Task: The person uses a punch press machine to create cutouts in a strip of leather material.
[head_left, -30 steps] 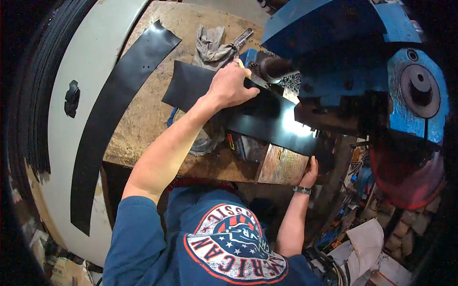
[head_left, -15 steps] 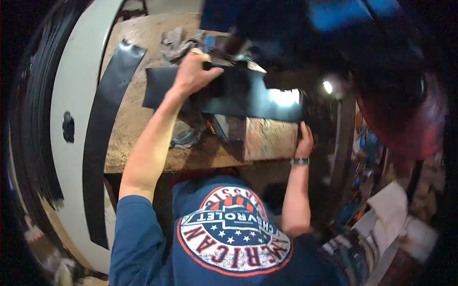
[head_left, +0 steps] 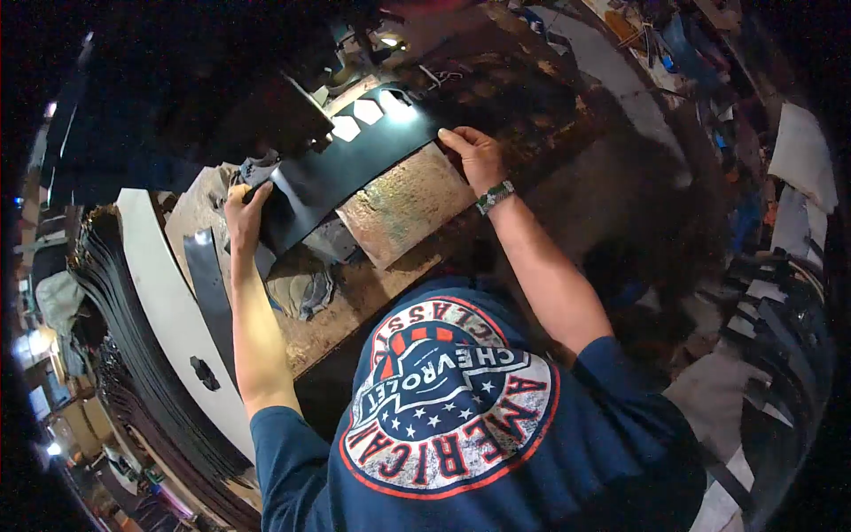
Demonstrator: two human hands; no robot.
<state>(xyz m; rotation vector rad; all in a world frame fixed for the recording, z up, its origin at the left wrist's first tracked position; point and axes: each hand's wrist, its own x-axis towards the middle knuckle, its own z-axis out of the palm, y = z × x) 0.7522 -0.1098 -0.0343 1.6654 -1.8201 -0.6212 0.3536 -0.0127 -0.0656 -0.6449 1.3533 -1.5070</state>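
A wide, glossy black strip, like leather or rubber sheet (head_left: pixel 355 158), stretches across the bench beneath a dark machine. My left hand (head_left: pixel 245 211) pinches its left part between thumb and fingers. At the other end, my right hand (head_left: pixel 477 158) grips the near right corner, thumb and fingers closed on it. Just in front of the strip is a worn, stained block (head_left: pixel 408 204). Bright lamp light glares off the strip's far right part.
A second black strip (head_left: pixel 209 279) lies on the bench (head_left: pixel 324 337) at left. Beyond it are a long pale board (head_left: pixel 168 266) and a thick stack of black strips (head_left: pixel 155 372). A crumpled grey cloth (head_left: pixel 301 288) rests near the bench's front edge. Dark machinery overhangs the back.
My view has turned, so the bench now appears slanted. My left hand has gone from over the strip to its left part; the strip sits further under the machine's light.
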